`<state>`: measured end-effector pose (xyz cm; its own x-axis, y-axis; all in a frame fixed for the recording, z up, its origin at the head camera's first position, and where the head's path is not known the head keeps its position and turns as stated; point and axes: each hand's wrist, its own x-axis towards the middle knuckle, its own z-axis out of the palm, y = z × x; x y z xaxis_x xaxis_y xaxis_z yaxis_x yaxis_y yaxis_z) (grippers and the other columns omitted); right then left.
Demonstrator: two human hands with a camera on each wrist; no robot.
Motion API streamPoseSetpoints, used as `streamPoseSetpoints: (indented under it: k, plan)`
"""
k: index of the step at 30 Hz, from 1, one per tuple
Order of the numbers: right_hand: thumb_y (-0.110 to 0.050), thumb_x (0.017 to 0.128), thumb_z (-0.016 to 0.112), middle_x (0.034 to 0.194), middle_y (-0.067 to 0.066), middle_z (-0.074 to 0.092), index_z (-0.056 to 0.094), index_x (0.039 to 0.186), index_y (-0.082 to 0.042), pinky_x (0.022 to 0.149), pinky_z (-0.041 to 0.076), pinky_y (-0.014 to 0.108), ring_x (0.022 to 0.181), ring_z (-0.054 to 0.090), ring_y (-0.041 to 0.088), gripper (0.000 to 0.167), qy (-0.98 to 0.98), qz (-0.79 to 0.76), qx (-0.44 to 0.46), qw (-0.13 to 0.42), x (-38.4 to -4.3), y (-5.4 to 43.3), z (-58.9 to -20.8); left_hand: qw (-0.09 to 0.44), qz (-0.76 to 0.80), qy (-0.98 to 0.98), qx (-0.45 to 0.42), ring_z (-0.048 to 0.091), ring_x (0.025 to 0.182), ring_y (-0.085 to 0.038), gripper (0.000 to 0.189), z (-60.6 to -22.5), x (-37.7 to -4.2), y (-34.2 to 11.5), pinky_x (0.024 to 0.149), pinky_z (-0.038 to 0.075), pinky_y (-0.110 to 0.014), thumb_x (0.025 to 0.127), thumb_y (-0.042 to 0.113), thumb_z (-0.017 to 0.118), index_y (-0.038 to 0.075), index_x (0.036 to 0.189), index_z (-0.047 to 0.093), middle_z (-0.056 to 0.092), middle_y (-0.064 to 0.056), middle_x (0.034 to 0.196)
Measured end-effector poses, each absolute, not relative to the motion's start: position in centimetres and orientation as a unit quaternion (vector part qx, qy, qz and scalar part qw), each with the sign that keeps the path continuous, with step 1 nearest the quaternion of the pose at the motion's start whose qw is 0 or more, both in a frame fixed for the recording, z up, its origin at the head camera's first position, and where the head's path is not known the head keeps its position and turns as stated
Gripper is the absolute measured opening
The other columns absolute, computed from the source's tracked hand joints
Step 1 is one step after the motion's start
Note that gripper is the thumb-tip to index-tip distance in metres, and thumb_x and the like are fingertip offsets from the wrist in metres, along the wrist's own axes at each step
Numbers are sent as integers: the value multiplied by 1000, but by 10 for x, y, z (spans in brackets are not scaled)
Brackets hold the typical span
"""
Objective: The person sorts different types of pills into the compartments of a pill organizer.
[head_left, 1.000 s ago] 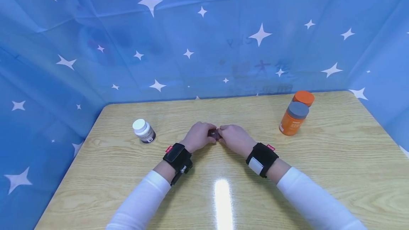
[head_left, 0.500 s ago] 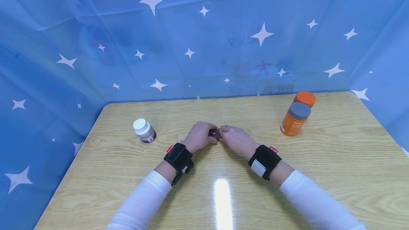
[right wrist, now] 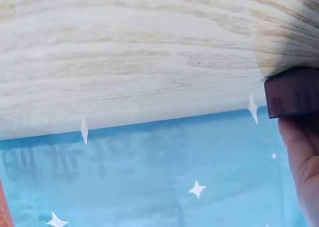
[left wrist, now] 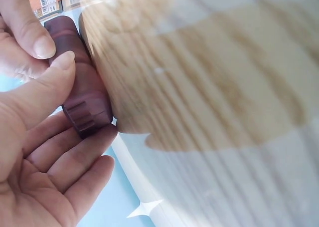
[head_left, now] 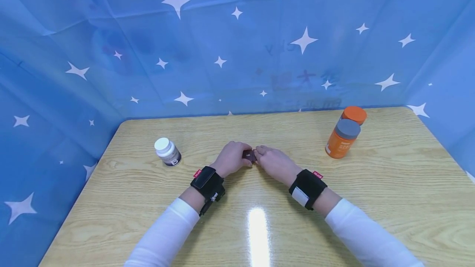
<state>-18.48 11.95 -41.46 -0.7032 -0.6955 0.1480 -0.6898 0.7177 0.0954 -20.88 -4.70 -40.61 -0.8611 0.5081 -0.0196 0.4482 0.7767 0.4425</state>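
Both hands meet at the middle of the table around a small dark maroon plastic case (head_left: 249, 155) with a see-through look. My left hand (head_left: 231, 158) pinches its left end. In the left wrist view, the left thumb (left wrist: 57, 80) presses the case's side, and the other fingers curl behind the ridged end (left wrist: 89, 118). My right hand (head_left: 276, 163) pinches the opposite end, its thumb (left wrist: 37, 37) close to the left one. In the right wrist view, part of the case (right wrist: 294, 93) shows at the right edge, with a finger under it.
A white bottle (head_left: 168, 152) with a white lid stands to the left. At the back right stands an orange jar with a grey lid (head_left: 341, 141), and behind it another with an orange lid (head_left: 354, 114). A blue starred curtain (head_left: 222, 44) hangs behind the wooden table (head_left: 148, 217).
Over the second, the right hand and wrist have shifted very slightly to the right, and the view has moved a little. Both hands keep hold of the case at the same spot.
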Motion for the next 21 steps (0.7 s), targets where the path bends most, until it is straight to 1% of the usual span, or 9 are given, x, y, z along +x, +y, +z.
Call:
streamPoseSetpoints:
  k: [3, 7, 11, 15, 18, 21]
  plan:
    - [-3, 89, 54, 117, 18, 62, 61, 116, 3, 91, 49, 34, 110, 60, 28, 29, -920, -23, 380, 88, -185, 121, -416, 69, 220, 939, 255, 63, 86, -19, 34, -406, -208, -47, 74, 49, -29, 78, 18, 73, 6, 109, 67, 69, -8, 99]
    - [-6, 91, 52, 120, 18, 61, 61, 117, 3, 92, 49, 34, 112, 59, 29, 29, -919, -27, 382, 87, -184, 122, -417, 69, 223, 939, 253, 62, 86, -19, 34, -406, -209, -47, 75, 49, -30, 78, 18, 73, 6, 109, 67, 69, -8, 99]
    - [-6, 91, 51, 120, 18, 61, 60, 118, 3, 92, 49, 33, 112, 59, 28, 29, -918, -32, 384, 91, -183, 122, -417, 68, 219, 940, 254, 63, 86, -18, 34, -406, -209, -48, 74, 49, -28, 78, 18, 73, 6, 109, 67, 69, -8, 98]
    - [-4, 91, 52, 102, 14, 66, 62, 107, 3, 79, 53, 29, 95, 65, 22, 20, -918, 4, 381, 107, -184, 121, -415, 63, 223, 938, 259, 63, 85, -18, 33, -406, -209, -48, 73, 49, -28, 77, 17, 74, 6, 107, 67, 69, -8, 98]
    - [-5, 91, 53, 88, 8, 65, 62, 97, -2, 68, 53, 26, 80, 65, 16, 11, -917, 51, 380, 111, -186, 121, -412, 64, 224, 937, 259, 63, 86, -19, 33, -405, -209, -48, 74, 49, -29, 77, 17, 74, 6, 108, 67, 69, -8, 99]
    - [-10, 93, 53, 82, 4, 67, 65, 91, -5, 64, 51, 25, 73, 64, 13, 13, -922, 113, 361, 83, -192, 124, -408, 67, 222, 938, 259, 62, 86, -19, 34, -405, -209, -48, 74, 48, -28, 77, 17, 74, 7, 108, 67, 69, -8, 99]
